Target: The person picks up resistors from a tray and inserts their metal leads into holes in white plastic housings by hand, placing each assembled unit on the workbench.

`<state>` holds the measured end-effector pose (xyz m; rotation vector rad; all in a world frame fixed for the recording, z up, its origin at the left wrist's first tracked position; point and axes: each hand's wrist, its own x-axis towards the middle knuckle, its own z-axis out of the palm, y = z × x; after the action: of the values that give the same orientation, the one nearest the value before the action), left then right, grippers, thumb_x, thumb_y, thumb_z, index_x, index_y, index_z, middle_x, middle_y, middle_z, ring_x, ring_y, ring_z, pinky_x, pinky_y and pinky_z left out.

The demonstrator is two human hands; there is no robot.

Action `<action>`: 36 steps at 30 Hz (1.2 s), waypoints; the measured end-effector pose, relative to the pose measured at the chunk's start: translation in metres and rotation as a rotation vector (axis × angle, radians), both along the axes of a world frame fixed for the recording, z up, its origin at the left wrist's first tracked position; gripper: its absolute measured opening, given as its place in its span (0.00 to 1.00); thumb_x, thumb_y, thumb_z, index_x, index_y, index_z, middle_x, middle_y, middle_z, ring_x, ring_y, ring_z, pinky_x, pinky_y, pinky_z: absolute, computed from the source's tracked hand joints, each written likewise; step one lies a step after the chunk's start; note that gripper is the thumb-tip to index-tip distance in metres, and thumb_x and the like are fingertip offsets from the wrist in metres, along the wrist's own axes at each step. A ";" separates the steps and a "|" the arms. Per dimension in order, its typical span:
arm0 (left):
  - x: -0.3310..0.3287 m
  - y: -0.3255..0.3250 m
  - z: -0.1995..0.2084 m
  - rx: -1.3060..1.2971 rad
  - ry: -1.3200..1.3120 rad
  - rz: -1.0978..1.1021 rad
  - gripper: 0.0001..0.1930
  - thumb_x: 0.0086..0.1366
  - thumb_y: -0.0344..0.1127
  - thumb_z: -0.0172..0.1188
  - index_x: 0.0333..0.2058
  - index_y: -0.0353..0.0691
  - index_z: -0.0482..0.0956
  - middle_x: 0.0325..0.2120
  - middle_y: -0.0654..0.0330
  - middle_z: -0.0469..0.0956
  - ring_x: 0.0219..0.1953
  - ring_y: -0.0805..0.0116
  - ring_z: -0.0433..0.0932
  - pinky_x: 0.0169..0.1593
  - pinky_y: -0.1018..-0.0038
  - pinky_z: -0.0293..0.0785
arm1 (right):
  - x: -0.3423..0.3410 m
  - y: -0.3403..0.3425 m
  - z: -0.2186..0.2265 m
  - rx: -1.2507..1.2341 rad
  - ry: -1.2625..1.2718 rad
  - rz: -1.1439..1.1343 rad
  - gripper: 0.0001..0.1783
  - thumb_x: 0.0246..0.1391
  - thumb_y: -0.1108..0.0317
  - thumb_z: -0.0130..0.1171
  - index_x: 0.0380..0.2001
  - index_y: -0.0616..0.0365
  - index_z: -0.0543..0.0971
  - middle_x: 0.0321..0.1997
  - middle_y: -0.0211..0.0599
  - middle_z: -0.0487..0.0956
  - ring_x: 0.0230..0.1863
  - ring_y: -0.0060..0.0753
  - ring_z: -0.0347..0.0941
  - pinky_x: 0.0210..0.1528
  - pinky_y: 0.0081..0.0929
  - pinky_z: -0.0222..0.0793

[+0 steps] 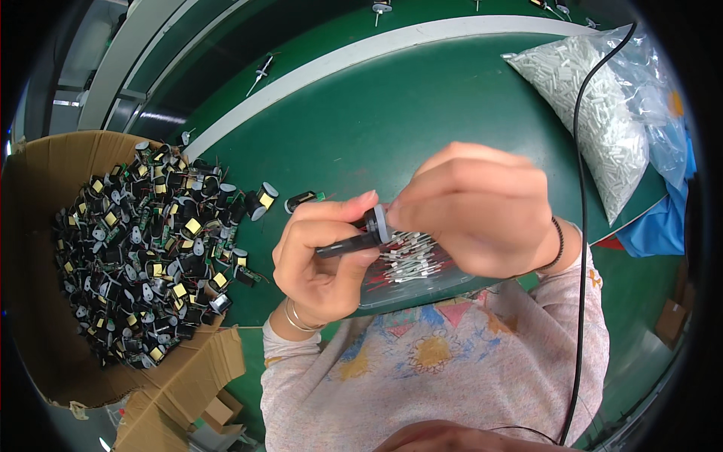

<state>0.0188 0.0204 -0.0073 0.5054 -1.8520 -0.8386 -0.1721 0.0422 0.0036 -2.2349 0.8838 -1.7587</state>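
Observation:
My left hand (316, 264) is closed around a black part (350, 244) with a round grey end, held tilted above the table. At that grey end my right hand (482, 207) has its fingers pinched together, slightly blurred. Whatever sits between those fingertips is hidden. Under both hands lies a clear shallow tray (410, 291) of small white connectors (413, 258) on red wires. Just beyond my left hand rests another black part with a green circuit board (303, 200).
A large cardboard box (34, 248) at left is heaped with black parts (162, 248), some spilling onto the green table (339, 105). A clear bag of white pieces (587, 98) lies far right. A black cable (578, 248) hangs past my right arm. A white rail (316, 64) curves across the back.

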 end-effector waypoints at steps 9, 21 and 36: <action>-0.006 0.002 -0.008 -0.012 0.131 0.057 0.08 0.50 0.20 0.59 0.30 0.31 0.70 0.37 0.41 0.76 0.34 0.61 0.78 0.37 0.74 0.74 | 0.009 0.002 -0.005 -0.084 0.016 -0.063 0.14 0.28 0.85 0.58 0.25 0.63 0.80 0.27 0.36 0.78 0.24 0.33 0.73 0.25 0.24 0.71; 0.057 -0.080 -0.036 0.048 -0.824 0.314 0.16 0.56 0.34 0.58 0.45 0.41 0.74 0.41 0.58 0.73 0.42 0.62 0.72 0.45 0.69 0.67 | -0.058 -0.222 -0.112 0.904 -0.674 -0.120 0.10 0.50 0.73 0.58 0.36 0.63 0.78 0.35 0.37 0.78 0.34 0.26 0.75 0.40 0.22 0.76; 0.073 -0.062 -0.037 -0.268 -0.955 0.295 0.09 0.46 0.25 0.62 0.30 0.39 0.75 0.22 0.59 0.69 0.28 0.60 0.67 0.33 0.68 0.65 | 0.021 -0.018 -0.043 0.603 0.487 0.202 0.06 0.43 0.69 0.59 0.21 0.60 0.75 0.22 0.44 0.77 0.24 0.43 0.76 0.28 0.35 0.71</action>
<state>0.0922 -0.0414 -0.0439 1.0965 -2.5954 -0.1059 -0.1508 0.0245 -0.0398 -2.2317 1.0469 -0.7233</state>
